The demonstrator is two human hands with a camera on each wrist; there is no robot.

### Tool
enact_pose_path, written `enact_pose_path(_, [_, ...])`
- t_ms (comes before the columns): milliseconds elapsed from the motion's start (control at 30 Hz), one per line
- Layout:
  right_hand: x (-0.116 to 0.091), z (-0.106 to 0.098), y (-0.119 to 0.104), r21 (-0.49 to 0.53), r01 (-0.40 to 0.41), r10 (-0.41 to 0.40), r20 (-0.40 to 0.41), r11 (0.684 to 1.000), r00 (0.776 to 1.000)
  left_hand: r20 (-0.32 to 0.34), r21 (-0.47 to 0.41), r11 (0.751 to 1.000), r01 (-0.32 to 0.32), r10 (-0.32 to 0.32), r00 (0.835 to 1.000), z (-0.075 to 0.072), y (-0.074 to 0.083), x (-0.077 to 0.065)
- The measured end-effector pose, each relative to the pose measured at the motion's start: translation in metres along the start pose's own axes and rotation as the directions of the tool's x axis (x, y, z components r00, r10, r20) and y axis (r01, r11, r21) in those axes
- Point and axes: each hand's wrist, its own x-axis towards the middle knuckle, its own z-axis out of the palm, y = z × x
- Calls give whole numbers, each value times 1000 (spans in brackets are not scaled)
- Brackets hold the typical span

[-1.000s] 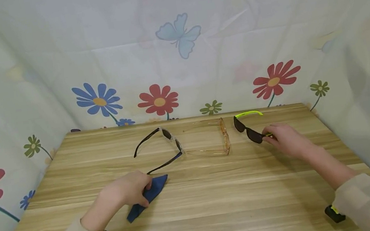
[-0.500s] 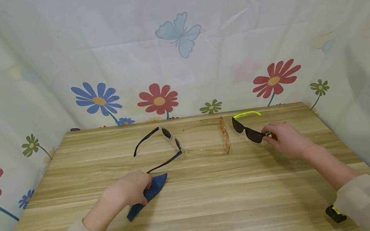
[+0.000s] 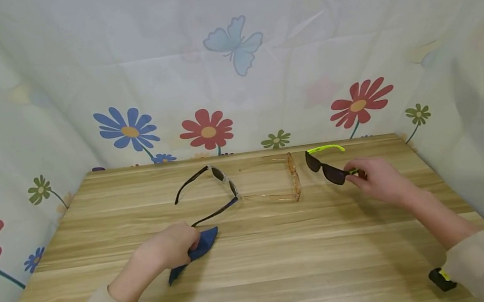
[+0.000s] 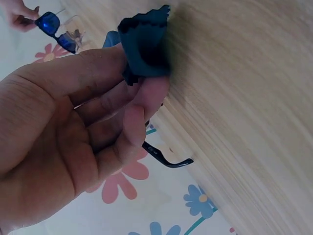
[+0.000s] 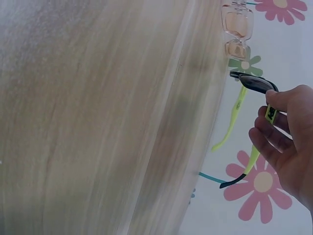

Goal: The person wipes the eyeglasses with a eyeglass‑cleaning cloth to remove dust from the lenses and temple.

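In the head view my left hand (image 3: 161, 251) pinches a dark blue cleaning cloth (image 3: 203, 244) low over the table. The cloth's zigzag edge (image 4: 144, 20) folds up above the fingertips in the left wrist view. My right hand (image 3: 379, 181) grips black sunglasses (image 3: 333, 174) with neon-yellow temples, thumb and fingers on one temple near the hinge. In the right wrist view both yellow temples (image 5: 234, 117) are unfolded, one passing behind the fingers. Just beyond the left hand lie clear-framed sunglasses with black temples (image 3: 214, 215), one temple tip reaching close to the knuckles.
Transparent amber glasses (image 3: 294, 177) lie unfolded between the other two pairs, lenses toward the right. The wood-grain table (image 3: 285, 268) ends at the back against a white flower-print curtain (image 3: 288, 83), which also rises at both sides.
The cloth's near corner has drawn up slightly toward my left hand. The right hand has shifted slightly, and the yellow-templed sunglasses moved a little left, then back right. The other glasses stay put.
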Motion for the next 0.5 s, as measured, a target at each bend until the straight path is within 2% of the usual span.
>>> enact_pose_path(167, [-3, -4, -2, 22, -11, 12, -30, 1000, 999, -14, -14, 998, -56, 56, 998, -1, -1, 3])
enact_pose_path(267, [-4, -7, -5, 47, -25, 27, -39, 999, 999, -46, -35, 993, -109, 108, 993, -2, -1, 7])
enact_pose_path(500, [0, -9, -16, 40, 4, -1, -76, 999, 997, -150, -62, 976, -211, 200, 968, -7, 2, 13])
